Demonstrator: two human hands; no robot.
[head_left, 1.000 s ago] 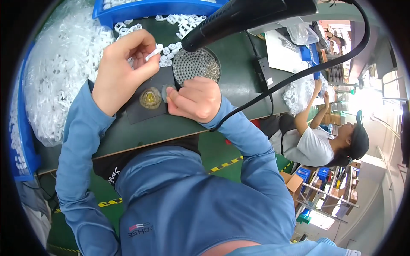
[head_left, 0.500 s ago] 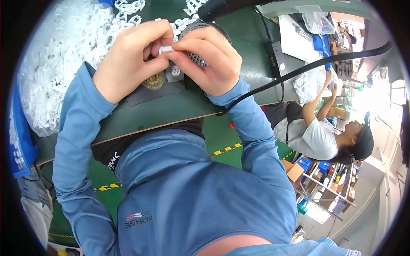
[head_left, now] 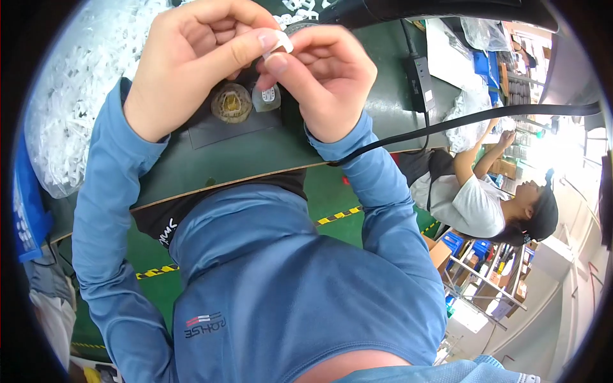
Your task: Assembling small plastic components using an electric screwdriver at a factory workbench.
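Between the fingertips of both hands sits a small white plastic part point(head_left: 281, 44), raised over the green workbench point(head_left: 211, 169). My left hand point(head_left: 198, 60) pinches it from one side with thumb and forefinger. From the other side my right hand point(head_left: 332, 73) grips it with thumb and fingers; its details are partly covered. Just below the hands, on a dark mat point(head_left: 223, 133), stand a round, worn fixture with a yellowish centre point(head_left: 231, 103) and a small translucent block point(head_left: 266, 97) bearing a white piece.
A large clear bag of white plastic parts point(head_left: 83, 96) fills the left of the bench, beside a blue bin point(head_left: 29, 198). Loose white parts point(head_left: 300, 7) lie at the back. A black cable point(head_left: 460, 120) crosses on the right, near a black power box point(head_left: 420, 83). A co-worker point(head_left: 472, 198) sits beyond.
Both hands have come up and slightly right, nearer to me, with the white part, which is now turned differently. The round fixture and block show more fully.
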